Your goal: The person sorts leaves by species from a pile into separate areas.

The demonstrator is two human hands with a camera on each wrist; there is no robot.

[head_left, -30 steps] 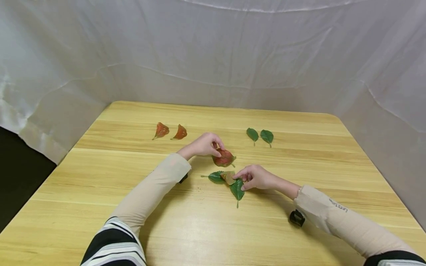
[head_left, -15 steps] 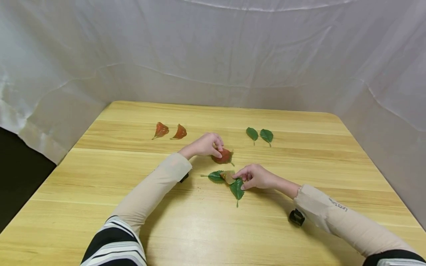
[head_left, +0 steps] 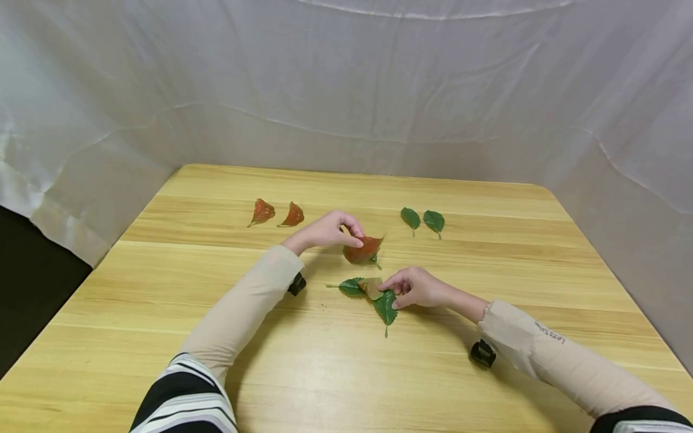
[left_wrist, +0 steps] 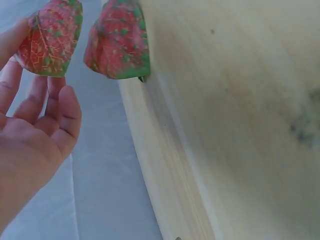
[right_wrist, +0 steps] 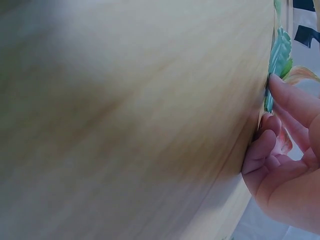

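My left hand (head_left: 330,231) pinches a red leaf (head_left: 371,245) between thumb and fingertips, its tip lifted at the right. Below it lies a second red leaf (left_wrist: 120,42), flecked with green in the left wrist view, partly covered in the head view. My right hand (head_left: 419,288) presses its index fingertip at a yellow-brown leaf (head_left: 370,288) and its thumb at the edge of a green leaf (head_left: 385,308). Another green leaf (head_left: 351,288) sticks out leftward from under the yellow-brown one. In the right wrist view the thumb (right_wrist: 295,97) lies against the green leaf's side.
Two red leaves, one left (head_left: 262,211) and one right (head_left: 293,214), lie at the back left of the wooden table (head_left: 325,373). Two green leaves (head_left: 410,219) are side by side at the back right. A pale curtain (head_left: 346,90) hangs behind the table.
My left hand has risen slightly, lifting the upper red leaf's tip away from the leaf beneath. The right hand and the leaves under it have stayed put.
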